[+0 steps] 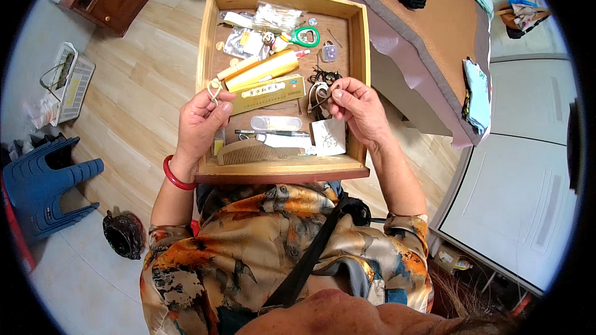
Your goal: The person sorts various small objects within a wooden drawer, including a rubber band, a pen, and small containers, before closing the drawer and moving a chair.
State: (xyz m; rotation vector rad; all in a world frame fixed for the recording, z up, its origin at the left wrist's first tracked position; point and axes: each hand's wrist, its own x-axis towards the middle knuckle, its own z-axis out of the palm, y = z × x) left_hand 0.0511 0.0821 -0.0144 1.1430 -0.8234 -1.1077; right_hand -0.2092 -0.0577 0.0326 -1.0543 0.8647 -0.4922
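A wooden drawer [282, 170] of small things rests on my lap. At its left side my left hand [202, 121] is closed, pinching a pale, twisted loop [215, 90]. My right hand [365, 115] is closed at the right side, with a thin dark strand [323, 100] between thumb and forefinger. Below those fingertips lie a white cable [316, 95] and a tangle of black bands [323, 75]. A long gold box [270, 94] lies beside my left fingers. Nearer me are a comb [257, 152], a clear oval case [276, 123], a pen [273, 133] and a white square packet [329, 136].
Farther in the drawer are a yellow roll [264, 71], a green-ringed bottle opener [305, 36] and a bag of cotton swabs [276, 17]. A bed [397, 31] stands ahead right, a white cabinet [509, 180] at right. Blue stools [46, 186] and a white basket [77, 84] are left.
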